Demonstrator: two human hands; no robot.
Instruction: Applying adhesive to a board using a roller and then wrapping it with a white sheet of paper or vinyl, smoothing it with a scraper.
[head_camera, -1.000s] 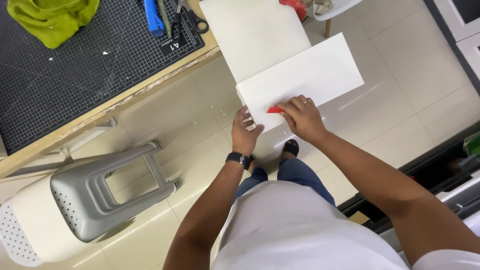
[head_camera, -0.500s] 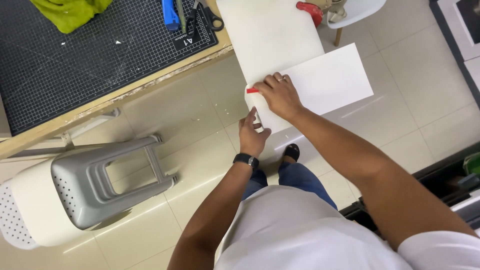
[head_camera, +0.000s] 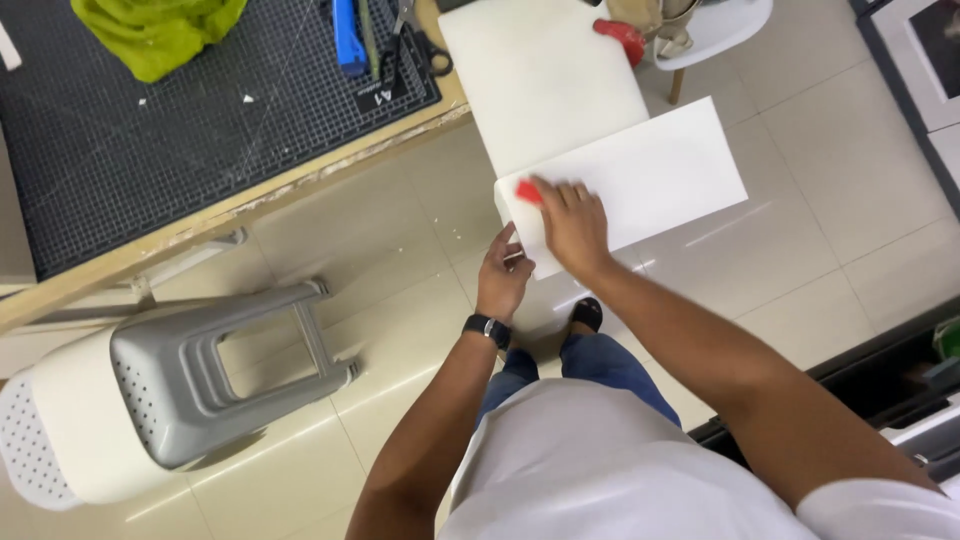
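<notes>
White sheet (head_camera: 650, 170): a flat rectangular board or sheet, lying tilted across the near end of a white slab (head_camera: 540, 75) and jutting out over the tiled floor (head_camera: 400, 240).
Red tool (head_camera: 528, 191): a small red piece pressed on the sheet's near left corner (too little of it shows to tell its kind).
Right hand (head_camera: 573, 222): palm down on the sheet, fingers together and laid over the red tool, pressing it to the surface.
Left hand (head_camera: 503, 278): at the sheet's lower left edge, fingers curled up against that edge; a dark watch (head_camera: 487, 329) sits on the wrist.
Bench: a black cutting mat (head_camera: 180, 130) with a grid covers the wooden top, well apart from the hands.
On the mat: a yellow-green cloth (head_camera: 155, 30), a blue tool (head_camera: 347, 35) and black scissors (head_camera: 425, 45) at the far edge.
Floor: a grey stool (head_camera: 200, 370) lies tipped on its side, left of the person.
</notes>
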